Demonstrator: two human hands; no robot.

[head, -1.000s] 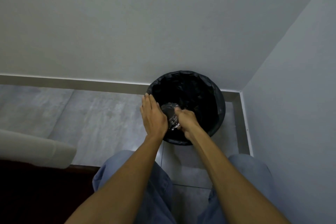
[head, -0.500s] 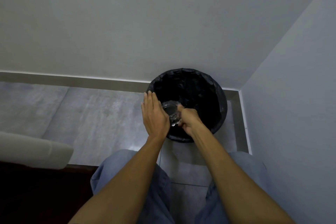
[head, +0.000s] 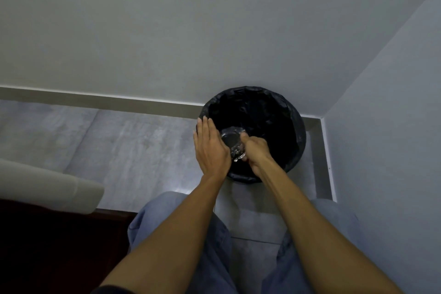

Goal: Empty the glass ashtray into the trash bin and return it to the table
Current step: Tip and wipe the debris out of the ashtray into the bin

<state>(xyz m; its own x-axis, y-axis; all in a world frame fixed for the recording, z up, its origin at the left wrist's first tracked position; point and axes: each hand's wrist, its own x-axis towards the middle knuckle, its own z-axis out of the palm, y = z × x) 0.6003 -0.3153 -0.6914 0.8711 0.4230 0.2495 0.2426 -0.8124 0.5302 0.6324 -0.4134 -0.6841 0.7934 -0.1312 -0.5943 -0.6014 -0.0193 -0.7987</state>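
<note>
A round trash bin (head: 292,126) lined with a black bag stands on the floor in the corner of two walls. Over its near left part hangs the clear glass ashtray (head: 232,143), tipped on its side. My right hand (head: 256,150) is closed on the ashtray's right edge. My left hand (head: 211,148) lies flat with straight fingers against the ashtray's left side, above the bin's left rim. The ashtray's contents cannot be made out against the dark bag.
Grey floor tiles (head: 133,145) spread to the left of the bin. A pale padded furniture edge (head: 47,188) over dark wood (head: 52,246) sits at the lower left. Walls close in behind and on the right. My knees in blue jeans (head: 181,234) are below.
The ashtray and both hands stay over the bin's left part. The glass has turned slightly, showing more of its round face. The view has shifted a little.
</note>
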